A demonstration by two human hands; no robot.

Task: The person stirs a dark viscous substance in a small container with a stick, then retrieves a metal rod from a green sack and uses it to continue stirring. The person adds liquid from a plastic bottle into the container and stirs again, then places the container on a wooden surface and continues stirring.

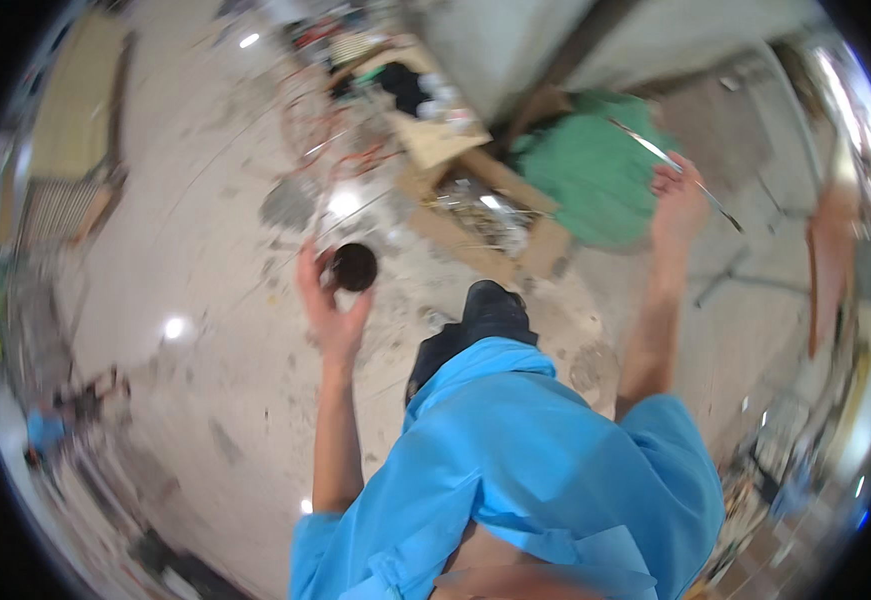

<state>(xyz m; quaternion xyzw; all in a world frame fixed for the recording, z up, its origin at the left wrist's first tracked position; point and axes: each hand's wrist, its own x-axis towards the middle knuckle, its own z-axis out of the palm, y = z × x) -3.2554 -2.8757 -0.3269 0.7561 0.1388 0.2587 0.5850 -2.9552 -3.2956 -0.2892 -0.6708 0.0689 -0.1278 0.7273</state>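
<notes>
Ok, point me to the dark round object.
In the head view, the dark round object is left of centre, held in the left hand, left of the open cardboard box.

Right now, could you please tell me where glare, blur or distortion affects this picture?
Head view throughout: glare spots the pale floor and whitens part of the slender metal rod in the right hand; blur softens the whole frame, including the open cardboard box; fisheye distortion bends edges near the dark rim; the dark round object in the left hand shows little detail.
</notes>
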